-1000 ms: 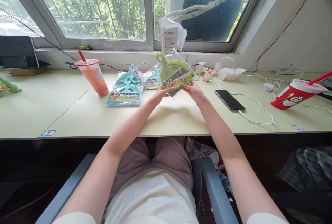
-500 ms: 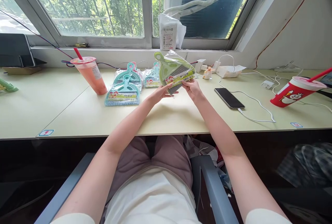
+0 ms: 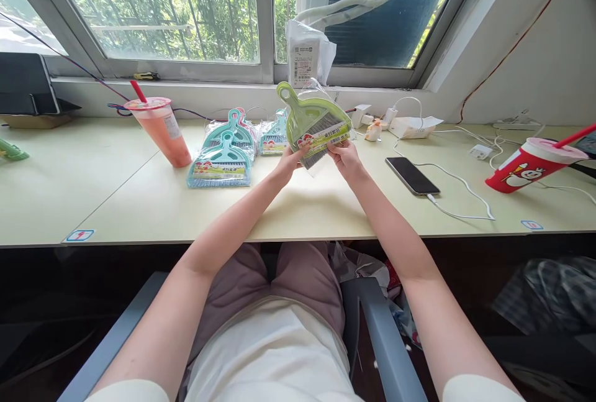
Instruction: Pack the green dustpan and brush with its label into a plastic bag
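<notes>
A green mini dustpan and brush set in clear plastic wrap is held up over the desk, tilted, its handle to the upper left. My left hand grips its lower left edge. At the lower right corner, beside the printed label, my right hand pinches the pack. Left of my hands lie more wrapped sets: a teal one in front, another teal one with a pink edge partly under it, and a smaller-looking teal one behind my left hand.
On the pale desk, a cup of pink drink stands at left. To the right are a phone on a white cable, a red cup, chargers and a white open box. A wrapped package sits on the windowsill.
The green set has turned slightly more upright and its face shows more clearly. My left fingers have closed in around its edge. The view has shifted a little.
</notes>
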`<state>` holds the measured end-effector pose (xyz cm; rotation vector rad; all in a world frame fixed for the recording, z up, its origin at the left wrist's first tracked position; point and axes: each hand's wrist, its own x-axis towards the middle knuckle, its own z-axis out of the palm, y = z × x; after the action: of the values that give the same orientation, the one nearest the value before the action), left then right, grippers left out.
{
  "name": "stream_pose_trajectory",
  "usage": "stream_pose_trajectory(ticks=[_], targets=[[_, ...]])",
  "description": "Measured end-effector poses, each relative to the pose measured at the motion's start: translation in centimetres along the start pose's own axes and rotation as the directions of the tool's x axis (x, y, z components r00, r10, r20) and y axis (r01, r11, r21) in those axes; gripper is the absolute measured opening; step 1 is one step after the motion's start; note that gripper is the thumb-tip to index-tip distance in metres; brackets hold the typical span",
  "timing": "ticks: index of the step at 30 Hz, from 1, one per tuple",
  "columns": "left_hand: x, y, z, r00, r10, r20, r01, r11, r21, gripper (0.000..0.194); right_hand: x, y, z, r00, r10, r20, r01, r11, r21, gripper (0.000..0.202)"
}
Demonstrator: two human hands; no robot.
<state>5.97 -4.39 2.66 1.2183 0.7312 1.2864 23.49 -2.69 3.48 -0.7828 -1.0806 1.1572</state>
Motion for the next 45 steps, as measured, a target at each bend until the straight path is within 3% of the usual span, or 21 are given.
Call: stream_pose_trajectory(ticks=[5,9,12,33,40,45], targets=[[-0.1,-0.1,0.2,0.999,0.008,0.033,-0.011,0.998,0.070,0.061,0.8,-0.4,-1.1,0.998,-0.018,0.060,0.018,1.000,0.009,0.036],[-0.1,0.1,0.0,1.000,0.012,0.019,-0.014,0.994,0.104,0.059,1.1,-0.8,-1.7,0.987,0.031,0.159,-0.030,1.000,-0.005,0.041],[-0.2,0.1,-0.1,0.999,0.024,0.040,-0.028,0.993,0.116,0.060,1.1,-0.8,-1.9,0.984,0.050,0.169,-0.049,0.999,-0.009,0.042],[-0.1,0.2,-0.4,0.996,0.067,-0.051,-0.055,0.979,0.198,0.051,1.0,1.3,-0.8,0.999,0.029,0.015,-0.029,0.999,-0.018,0.052],[-0.6,-0.1,0.8,0.986,0.147,-0.075,-0.137,0.982,0.133,0.048,1.4,1.6,-1.1,0.999,-0.044,0.004,0.044,0.998,0.037,0.058],[-1.6,-0.5,1.8,0.998,0.055,0.016,-0.057,0.991,0.119,0.051,1.2,1.2,-1.1,0.998,-0.050,-0.028,0.052,0.996,0.070,0.056]])
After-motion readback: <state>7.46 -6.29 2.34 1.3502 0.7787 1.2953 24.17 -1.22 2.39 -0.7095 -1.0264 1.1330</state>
